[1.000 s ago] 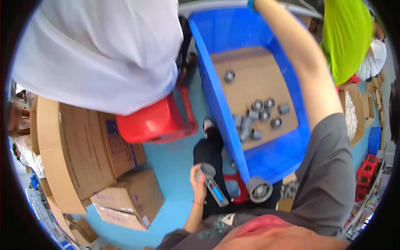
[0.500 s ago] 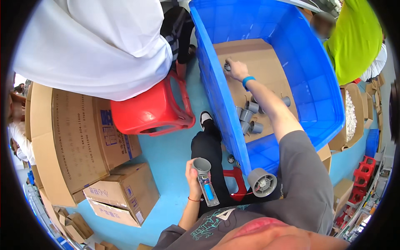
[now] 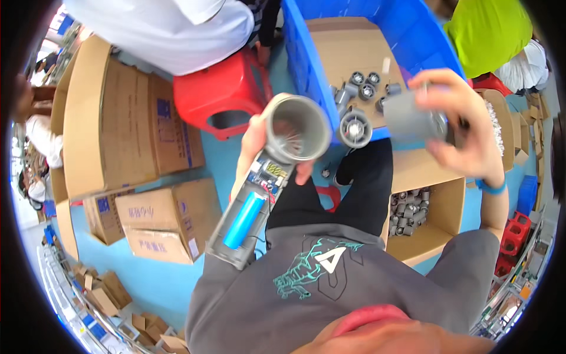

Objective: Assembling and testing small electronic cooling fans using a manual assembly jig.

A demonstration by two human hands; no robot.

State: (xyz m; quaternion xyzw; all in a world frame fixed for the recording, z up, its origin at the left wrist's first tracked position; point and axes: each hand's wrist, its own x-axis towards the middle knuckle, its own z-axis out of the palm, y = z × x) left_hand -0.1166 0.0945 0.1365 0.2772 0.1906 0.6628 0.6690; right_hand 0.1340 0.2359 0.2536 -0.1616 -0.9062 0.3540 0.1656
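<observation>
My left hand [image 3: 252, 144] is closed around a grey plastic housing [image 3: 299, 127] with a round, open barrel on top. Its handle lies open, showing a circuit board [image 3: 268, 175] and a blue cylindrical battery [image 3: 244, 219]. My right hand [image 3: 469, 121], raised at the right above the blue bin's near edge, grips a grey cylindrical fan motor unit [image 3: 410, 118], smeared by motion. Another grey fan unit [image 3: 355, 128] sits at the near left corner of the blue bin [image 3: 312, 56]. Several similar fan units [image 3: 367, 91] lie on the cardboard inside the bin.
A cardboard box [image 3: 439, 239] holding many grey cylindrical parts [image 3: 408, 209] stands near my right side. To the left are a red stool [image 3: 218, 94] with a person in white on it, and large cardboard boxes [image 3: 132, 124]. Someone in bright green is at the far right.
My right hand has come out of the bin toward me, now with a grey fan unit. My left hand has lifted the housing closer and tilted it. My view has shifted.
</observation>
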